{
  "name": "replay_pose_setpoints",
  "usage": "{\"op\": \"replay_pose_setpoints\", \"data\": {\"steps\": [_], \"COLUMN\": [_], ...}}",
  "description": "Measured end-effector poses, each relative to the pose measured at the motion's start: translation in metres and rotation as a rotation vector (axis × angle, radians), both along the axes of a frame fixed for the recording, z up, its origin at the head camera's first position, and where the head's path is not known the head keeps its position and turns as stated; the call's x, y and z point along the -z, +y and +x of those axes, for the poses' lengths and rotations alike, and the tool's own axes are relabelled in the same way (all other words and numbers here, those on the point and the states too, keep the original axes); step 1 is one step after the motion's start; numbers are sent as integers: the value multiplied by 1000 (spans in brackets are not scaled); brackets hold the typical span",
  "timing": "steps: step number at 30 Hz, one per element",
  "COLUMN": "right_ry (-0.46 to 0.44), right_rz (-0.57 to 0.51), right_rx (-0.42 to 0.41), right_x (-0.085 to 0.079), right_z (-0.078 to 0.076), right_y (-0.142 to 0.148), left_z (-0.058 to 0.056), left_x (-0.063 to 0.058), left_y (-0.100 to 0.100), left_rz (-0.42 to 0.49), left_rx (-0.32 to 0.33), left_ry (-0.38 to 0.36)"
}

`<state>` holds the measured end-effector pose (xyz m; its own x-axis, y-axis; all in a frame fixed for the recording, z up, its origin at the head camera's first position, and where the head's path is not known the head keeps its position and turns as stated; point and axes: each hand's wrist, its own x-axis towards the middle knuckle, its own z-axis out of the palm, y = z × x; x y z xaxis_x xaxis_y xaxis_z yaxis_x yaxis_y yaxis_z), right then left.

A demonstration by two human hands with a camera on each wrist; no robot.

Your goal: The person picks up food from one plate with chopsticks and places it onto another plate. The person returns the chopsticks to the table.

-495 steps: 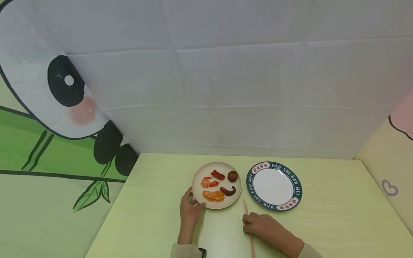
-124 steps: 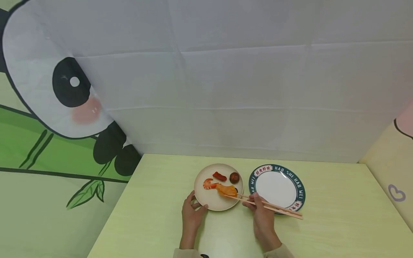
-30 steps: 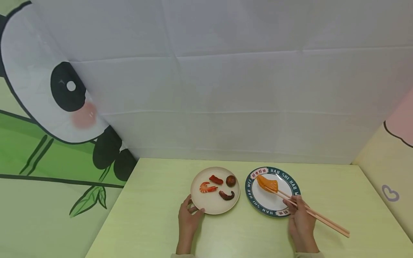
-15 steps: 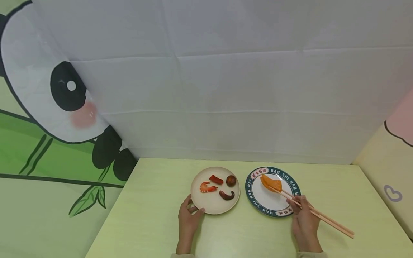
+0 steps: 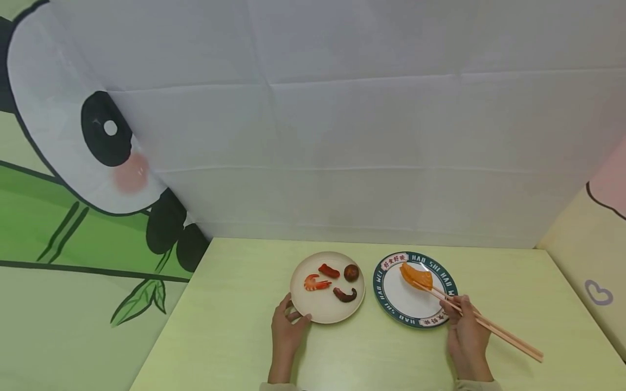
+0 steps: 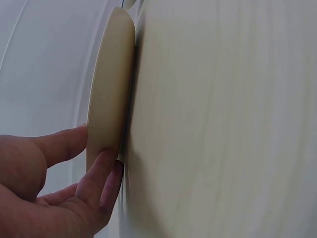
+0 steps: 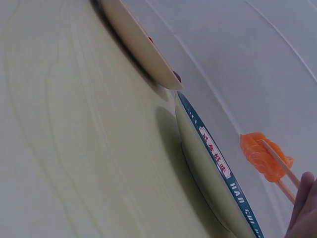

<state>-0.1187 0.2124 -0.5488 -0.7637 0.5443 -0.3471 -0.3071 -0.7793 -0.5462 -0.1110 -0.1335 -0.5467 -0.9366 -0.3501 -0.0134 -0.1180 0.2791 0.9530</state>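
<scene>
My left hand [image 5: 288, 332] grips the near left rim of a beige plate [image 5: 323, 310]; in the left wrist view, thumb and fingers bracket its edge [image 6: 110, 84]. On that plate lie a shrimp [image 5: 315, 283], a short red piece [image 5: 329, 270], a round brown ball [image 5: 351, 272] and a dark curled tentacle-like piece [image 5: 345, 295]. My right hand [image 5: 468, 336] holds a pair of wooden chopsticks [image 5: 511, 339]. Their tips pinch an orange salmon-like slice [image 5: 415, 276] over a white plate with a blue-green lettered rim [image 5: 383, 304]. The right wrist view shows the slice [image 7: 262, 154] raised clear of that plate.
Both plates stand side by side on a pale yellow-green table [image 5: 235, 326], close together. A white cloth wall [image 5: 342, 163] rises behind the table's back edge. A printed panda picture [image 5: 107, 130] covers the left side, and a cream panel [image 5: 587, 260] stands at the right.
Since the earliest frame, my right hand has taken up the chopsticks and carried the orange slice from the beige plate to above the lettered one. Lately it shifts slightly right; my left hand stays put.
</scene>
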Motion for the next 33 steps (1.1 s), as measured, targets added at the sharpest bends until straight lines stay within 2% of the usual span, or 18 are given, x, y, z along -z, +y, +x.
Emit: {"op": "replay_pose_setpoints", "data": {"steps": [11,25,33], "right_ry": [-53,-141,-122], "right_rz": [58,71,37], "right_rx": [8,4,14], "right_x": [1,2,3], "right_z": [-1,-3,-4], "right_y": [3,8,13], "left_z": [0,0,-2], "left_x": [0,1,1], "left_y": [0,-1,-1], "left_rz": [-9,1,8], "left_rx": [0,10,2], "left_ry": [-11,1,-2]}}
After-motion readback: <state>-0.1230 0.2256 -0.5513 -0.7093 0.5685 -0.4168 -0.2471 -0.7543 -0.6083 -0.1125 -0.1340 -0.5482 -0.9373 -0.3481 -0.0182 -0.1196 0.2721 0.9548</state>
